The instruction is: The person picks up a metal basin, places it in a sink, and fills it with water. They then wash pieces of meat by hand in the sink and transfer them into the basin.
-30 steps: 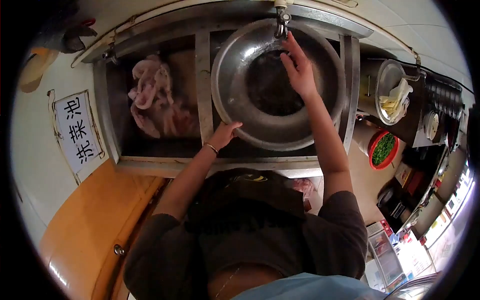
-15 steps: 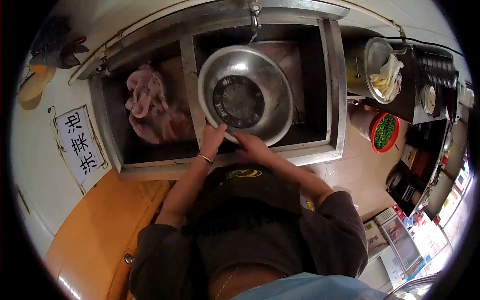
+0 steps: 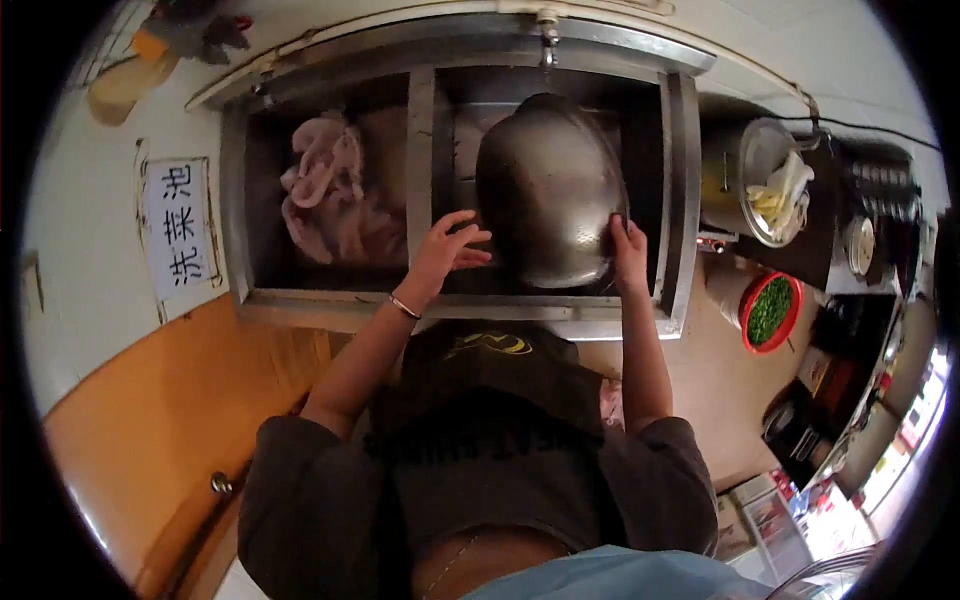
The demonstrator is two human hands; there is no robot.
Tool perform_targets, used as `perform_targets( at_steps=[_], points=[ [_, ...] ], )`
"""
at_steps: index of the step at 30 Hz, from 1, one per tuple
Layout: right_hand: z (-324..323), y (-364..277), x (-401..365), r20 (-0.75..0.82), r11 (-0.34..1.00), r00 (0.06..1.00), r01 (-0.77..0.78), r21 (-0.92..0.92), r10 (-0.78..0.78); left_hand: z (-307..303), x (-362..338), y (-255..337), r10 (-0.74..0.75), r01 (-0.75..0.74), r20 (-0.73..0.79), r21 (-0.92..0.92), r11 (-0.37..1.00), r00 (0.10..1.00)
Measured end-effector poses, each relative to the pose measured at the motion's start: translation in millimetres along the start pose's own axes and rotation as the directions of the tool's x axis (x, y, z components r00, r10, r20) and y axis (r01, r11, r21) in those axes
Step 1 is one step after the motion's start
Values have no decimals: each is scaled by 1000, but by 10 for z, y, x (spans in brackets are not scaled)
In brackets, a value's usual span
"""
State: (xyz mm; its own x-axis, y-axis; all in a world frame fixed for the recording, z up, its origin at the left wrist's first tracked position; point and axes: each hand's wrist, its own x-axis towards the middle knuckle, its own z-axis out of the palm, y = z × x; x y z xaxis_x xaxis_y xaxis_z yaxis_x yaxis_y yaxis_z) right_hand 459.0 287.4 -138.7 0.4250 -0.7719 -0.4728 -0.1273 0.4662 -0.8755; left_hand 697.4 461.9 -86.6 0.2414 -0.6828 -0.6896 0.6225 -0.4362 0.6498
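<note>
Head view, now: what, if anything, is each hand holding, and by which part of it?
The right hand holds the metal basin by its rim, on the side away from the left hand. The left hand is open and holds nothing.

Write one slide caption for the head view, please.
Bare right hand holding a tilted, round silver metal basin at a steel sink, left hand open.

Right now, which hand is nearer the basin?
Right. The right hand grips the rim on the right side of the basin; the left hand is open near its lower left side, not gripping it.
</note>
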Motion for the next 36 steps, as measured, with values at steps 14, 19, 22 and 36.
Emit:
perform_targets(
  at_steps=[14, 19, 22, 36],
  points=[
    [432, -145, 4, 222, 850, 954, 284, -443, -203, -831, -642, -711, -49, 35, -244, -60, 998, 969],
    [1041, 451, -119, 394, 534, 877, 480, -696, -275, -908, -830, -774, -27, -18, -316, -139, 990, 949],
    [1118, 1050, -82, 440, 441, 809, 583, -683, -388, -1121, -904, -863, 18, -72, -373, -131, 989, 928],
    [1685, 2176, 222, 427, 284, 868, 355, -891, 255, -3947, -289, -730, 84, -123, -597, -24, 992, 798]
  ],
)
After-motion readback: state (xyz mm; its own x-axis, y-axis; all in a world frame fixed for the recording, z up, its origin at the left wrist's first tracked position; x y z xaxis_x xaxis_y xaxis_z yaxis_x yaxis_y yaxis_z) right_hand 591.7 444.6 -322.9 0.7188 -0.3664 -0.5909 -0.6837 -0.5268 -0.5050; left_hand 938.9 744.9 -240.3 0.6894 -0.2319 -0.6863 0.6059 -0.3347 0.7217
